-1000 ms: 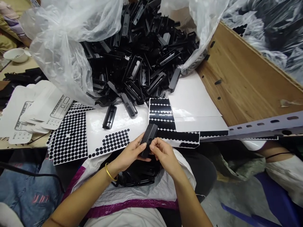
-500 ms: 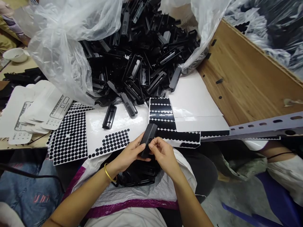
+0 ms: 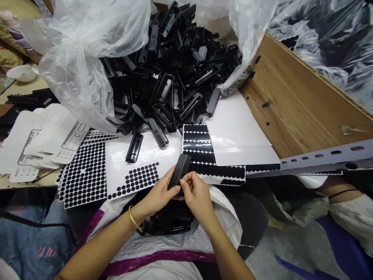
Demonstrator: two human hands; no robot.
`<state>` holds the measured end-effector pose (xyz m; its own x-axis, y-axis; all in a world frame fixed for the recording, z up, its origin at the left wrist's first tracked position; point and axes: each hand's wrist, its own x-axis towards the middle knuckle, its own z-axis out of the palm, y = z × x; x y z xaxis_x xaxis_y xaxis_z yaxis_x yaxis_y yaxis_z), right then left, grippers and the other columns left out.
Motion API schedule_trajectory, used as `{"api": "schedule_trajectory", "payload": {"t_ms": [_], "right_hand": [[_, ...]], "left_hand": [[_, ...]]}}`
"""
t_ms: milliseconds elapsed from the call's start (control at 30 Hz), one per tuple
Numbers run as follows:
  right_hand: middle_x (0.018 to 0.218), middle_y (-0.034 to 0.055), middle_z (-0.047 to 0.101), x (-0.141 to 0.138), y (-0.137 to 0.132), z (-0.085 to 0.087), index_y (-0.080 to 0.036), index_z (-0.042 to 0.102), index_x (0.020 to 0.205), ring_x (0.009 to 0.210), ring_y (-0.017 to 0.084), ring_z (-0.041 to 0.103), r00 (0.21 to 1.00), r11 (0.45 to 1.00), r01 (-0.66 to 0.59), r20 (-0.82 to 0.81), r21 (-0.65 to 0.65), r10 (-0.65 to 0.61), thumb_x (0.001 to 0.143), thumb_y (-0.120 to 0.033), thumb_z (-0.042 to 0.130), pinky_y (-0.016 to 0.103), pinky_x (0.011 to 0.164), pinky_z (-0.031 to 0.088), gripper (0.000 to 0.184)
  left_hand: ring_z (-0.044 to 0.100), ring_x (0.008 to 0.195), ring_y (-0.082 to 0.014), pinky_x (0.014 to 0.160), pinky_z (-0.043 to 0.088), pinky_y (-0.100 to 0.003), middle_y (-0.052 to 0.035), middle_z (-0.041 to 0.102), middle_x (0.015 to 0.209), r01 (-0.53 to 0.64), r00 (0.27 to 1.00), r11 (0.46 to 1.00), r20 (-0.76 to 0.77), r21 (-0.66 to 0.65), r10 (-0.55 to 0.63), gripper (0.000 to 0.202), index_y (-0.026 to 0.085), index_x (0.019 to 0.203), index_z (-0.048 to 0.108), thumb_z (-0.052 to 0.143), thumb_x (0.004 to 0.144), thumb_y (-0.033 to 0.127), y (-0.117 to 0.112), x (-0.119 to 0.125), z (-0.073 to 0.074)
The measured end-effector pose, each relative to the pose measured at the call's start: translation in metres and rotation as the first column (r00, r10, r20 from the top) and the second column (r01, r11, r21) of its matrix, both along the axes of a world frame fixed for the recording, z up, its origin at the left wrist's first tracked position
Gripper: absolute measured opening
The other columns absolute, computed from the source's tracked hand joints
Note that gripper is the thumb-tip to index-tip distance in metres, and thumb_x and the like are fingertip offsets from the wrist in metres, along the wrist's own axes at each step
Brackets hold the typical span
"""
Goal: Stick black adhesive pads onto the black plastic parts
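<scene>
Part sits in the left fingers, curled around it. The right fingers bunch at its side; I can't tell their grip. Dots lie left of both.

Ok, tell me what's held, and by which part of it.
A black part, by its near half, in the left hand. The right hand is at its right edge; whether it grips is unclear.
</scene>
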<state>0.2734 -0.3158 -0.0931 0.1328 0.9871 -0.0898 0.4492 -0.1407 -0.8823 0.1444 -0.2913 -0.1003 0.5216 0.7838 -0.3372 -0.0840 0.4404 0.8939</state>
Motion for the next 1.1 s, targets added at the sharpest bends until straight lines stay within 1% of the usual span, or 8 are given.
{"api": "schedule_trajectory", "payload": {"t_ms": [267,367,467,600,733,867,1000,1100], "right_hand": [[0.069,-0.0016,0.055,0.026,0.000,-0.001,-0.021,0.047,0.088,0.057,0.013,0.053,0.966,0.949,0.213,0.098,0.231,-0.240,0.083,-0.024,0.049,0.024,0.055,0.043,0.006],[0.072,0.0011,0.059,0.008,0.007,-0.004,-0.020,0.051,0.080,0.062,0.014,0.056,0.988,0.986,-0.028,0.154,0.165,0.003,0.085,-0.021,0.044,0.025,0.058,0.043,0.008],[0.083,0.0055,0.064,-0.028,0.022,-0.007,-0.019,0.054,0.086,0.074,0.018,0.061,0.937,0.973,-0.226,0.283,0.042,0.206,0.085,-0.017,0.043,0.028,0.064,0.044,0.011],[0.102,0.0115,0.064,-0.063,0.050,-0.006,-0.018,0.052,0.103,0.083,0.023,0.063,0.844,0.967,-0.190,0.476,-0.167,0.248,0.090,-0.021,0.042,0.032,0.064,0.043,0.017],[0.090,0.0093,0.066,-0.061,0.068,-0.004,-0.018,0.054,0.094,0.077,0.023,0.063,0.823,0.952,-0.185,0.491,-0.244,0.286,0.089,-0.020,0.046,0.031,0.063,0.041,0.009],[0.065,-0.0003,0.059,-0.041,0.055,-0.005,-0.021,0.051,0.075,0.063,0.016,0.057,0.961,0.977,-0.190,0.185,-0.100,0.206,0.084,-0.023,0.050,0.027,0.058,0.038,0.009],[0.058,-0.0047,0.048,-0.027,0.029,-0.004,-0.021,0.047,0.070,0.053,0.011,0.047,0.947,0.996,-0.086,-0.310,-0.010,0.079,0.083,-0.029,0.049,0.023,0.052,0.037,0.015],[0.060,-0.0051,0.045,-0.023,0.015,-0.005,-0.021,0.046,0.072,0.054,0.010,0.046,0.897,1.000,-0.017,-0.442,-0.010,0.011,0.082,-0.032,0.049,0.022,0.052,0.040,0.015]], "left_hand": [[0.063,0.096,-0.0249,0.078,0.052,-0.035,-0.0098,0.064,0.115,0.348,0.915,0.937,-0.226,0.028,-0.333,0.066,0.026,0.132,0.047,0.069,0.070,0.031,-0.005,-0.046,0.017],[0.065,0.083,-0.0210,0.074,0.050,-0.033,-0.0089,0.069,0.097,0.146,0.863,0.967,-0.504,0.208,-0.022,0.041,0.020,0.115,0.059,0.057,0.080,0.041,0.016,-0.059,0.029],[0.060,0.086,-0.0227,0.078,0.044,-0.036,-0.0104,0.065,0.099,0.009,0.557,0.820,-0.684,0.572,0.471,0.036,0.017,0.110,0.057,0.048,0.085,0.041,0.049,-0.064,0.030],[0.054,0.088,-0.0277,0.078,0.037,-0.040,-0.0122,0.060,0.093,-0.006,0.400,0.761,-0.696,0.649,0.597,0.020,0.015,0.091,0.057,0.051,0.081,0.030,0.081,-0.076,0.020],[0.049,0.066,-0.0190,0.065,0.036,-0.031,-0.0018,0.051,0.067,-0.047,0.458,0.760,-0.662,0.648,0.593,0.018,0.019,0.071,0.052,0.048,0.083,0.033,0.077,-0.084,0.017],[0.052,0.070,-0.0155,0.064,0.040,-0.027,-0.0015,0.057,0.076,-0.131,0.626,0.780,-0.559,0.612,0.544,0.025,0.020,0.075,0.052,0.043,0.086,0.040,0.049,-0.069,0.011],[0.056,0.067,-0.0127,0.064,0.044,-0.025,0.0002,0.060,0.075,-0.337,0.919,0.931,-0.165,0.140,0.358,0.028,0.019,0.084,0.052,0.047,0.084,0.046,0.020,-0.039,0.000],[0.057,0.070,-0.0115,0.067,0.045,-0.024,0.0003,0.060,0.077,-0.321,0.943,0.939,0.054,-0.122,0.329,0.028,0.018,0.088,0.055,0.056,0.080,0.045,0.008,-0.021,-0.004]]}}
